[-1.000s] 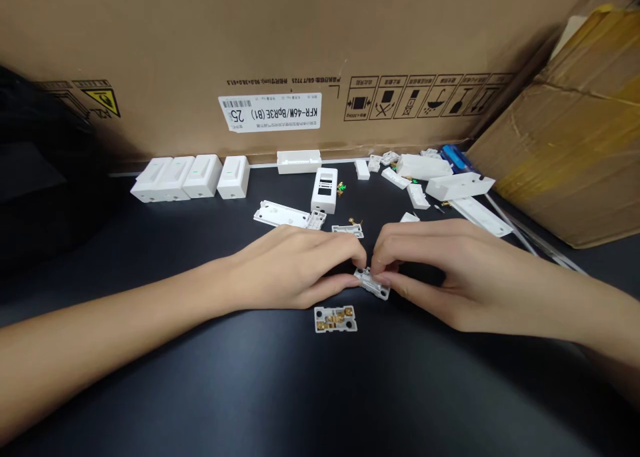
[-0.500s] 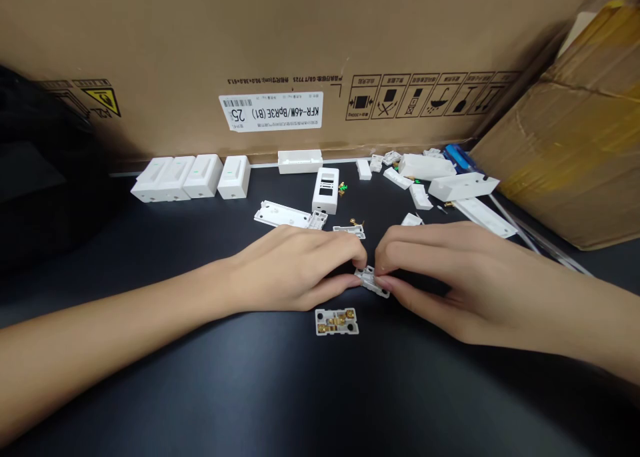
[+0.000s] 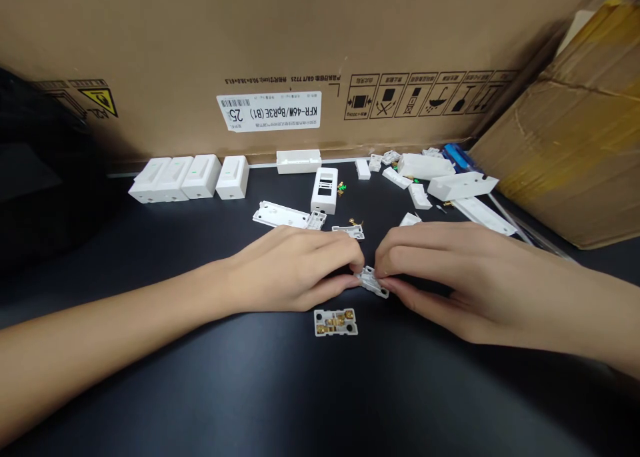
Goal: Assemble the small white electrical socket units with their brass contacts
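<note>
Left hand point(image 3: 293, 270): fingers pinching small white plastic housing piece point(image 3: 373, 282)
Right hand point(image 3: 465, 283): fingers pinching its other end
Room: open black surface point(image 3: 165, 383) toward front

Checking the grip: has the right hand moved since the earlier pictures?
Yes: the right hand has swung its wrist up toward the cardboard box, while its fingers stay on the small white part.

Left hand point(image 3: 293, 270): fingertips pinch small white plastic part point(image 3: 371, 282), center of frame | Right hand point(image 3: 450, 280): pinches same part from opposite side | White plate with brass contacts point(image 3: 336, 322): on black table point(image 3: 200, 377), just below hands | White plastic housings point(image 3: 189, 179): row at upper left, along base of cardboard box point(image 3: 270, 43)
</note>
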### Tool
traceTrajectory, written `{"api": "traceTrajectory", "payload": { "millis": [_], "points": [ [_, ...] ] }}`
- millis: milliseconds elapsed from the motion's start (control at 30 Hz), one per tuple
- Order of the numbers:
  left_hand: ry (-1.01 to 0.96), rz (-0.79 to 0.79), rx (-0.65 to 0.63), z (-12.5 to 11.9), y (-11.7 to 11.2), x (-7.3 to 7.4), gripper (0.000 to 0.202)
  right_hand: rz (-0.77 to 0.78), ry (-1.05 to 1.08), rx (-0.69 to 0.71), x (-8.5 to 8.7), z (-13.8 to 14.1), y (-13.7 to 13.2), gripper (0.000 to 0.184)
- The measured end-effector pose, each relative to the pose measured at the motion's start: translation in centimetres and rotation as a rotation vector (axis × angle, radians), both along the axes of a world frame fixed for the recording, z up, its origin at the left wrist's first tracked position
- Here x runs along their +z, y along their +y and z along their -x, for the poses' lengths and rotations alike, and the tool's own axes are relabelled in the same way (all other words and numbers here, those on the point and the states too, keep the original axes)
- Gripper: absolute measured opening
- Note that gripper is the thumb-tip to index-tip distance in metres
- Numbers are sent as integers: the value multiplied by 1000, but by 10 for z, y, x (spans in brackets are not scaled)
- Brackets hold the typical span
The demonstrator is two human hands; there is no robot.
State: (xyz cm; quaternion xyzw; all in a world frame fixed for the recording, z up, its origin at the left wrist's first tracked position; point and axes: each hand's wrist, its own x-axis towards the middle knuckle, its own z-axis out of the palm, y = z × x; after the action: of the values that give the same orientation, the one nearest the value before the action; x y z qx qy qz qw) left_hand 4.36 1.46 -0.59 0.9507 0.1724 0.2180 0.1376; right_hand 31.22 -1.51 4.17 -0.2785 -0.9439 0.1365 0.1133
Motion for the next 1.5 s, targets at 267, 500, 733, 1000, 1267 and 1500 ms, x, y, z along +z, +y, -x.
{"api": "traceTrajectory", "payload": {
  "millis": [267,500,733,1000,1267,1500],
  "points": [
    [8,-17,-3,0,0,0,8,-78,-13,-30,-1,8,-4,17],
    [-5,-8,-17,-1,1,1,7,-98,-58,-77,-4,8,-6,17],
    [3,41,-75,2,2,1,8,-122,-63,-36,0,6,-7,22],
    [-26,97,-113,0,2,-1,8,-199,-124,-75,4,2,-14,24],
    [-98,73,-119,-4,5,-1,14,-255,-126,-129,2,18,-18,21],
    [-70,107,-65,-5,4,2,28,-278,-119,-188,-1,27,-22,21]
  ]
}}
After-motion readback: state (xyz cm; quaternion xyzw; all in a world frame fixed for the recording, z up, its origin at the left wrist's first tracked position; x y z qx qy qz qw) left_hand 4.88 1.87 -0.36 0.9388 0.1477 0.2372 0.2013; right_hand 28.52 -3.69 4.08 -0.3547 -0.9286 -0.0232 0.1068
